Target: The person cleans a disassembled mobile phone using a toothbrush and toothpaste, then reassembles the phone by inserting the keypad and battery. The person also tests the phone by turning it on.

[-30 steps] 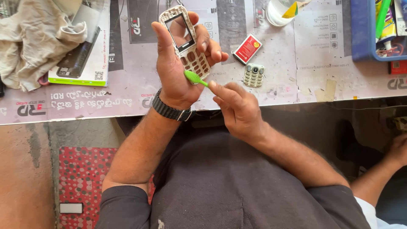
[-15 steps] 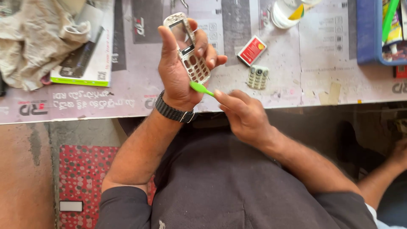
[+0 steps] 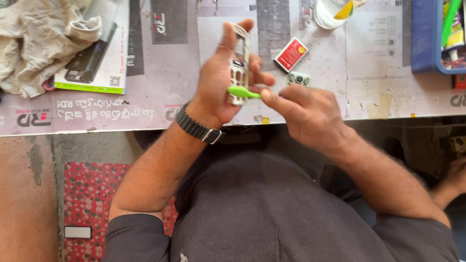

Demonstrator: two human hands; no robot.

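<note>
The left hand (image 3: pixel 216 92) has turned the phone housing (image 3: pixel 239 63) edge-on; right hand (image 3: pixel 306 114) fingers pinch the green tool (image 3: pixel 242 92) against its lower edge.

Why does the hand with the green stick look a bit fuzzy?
In the head view, the right hand and green tool are slightly smeared by motion blur; the phone frame in the left hand is softer than the sharp, evenly daylit red battery.
</note>
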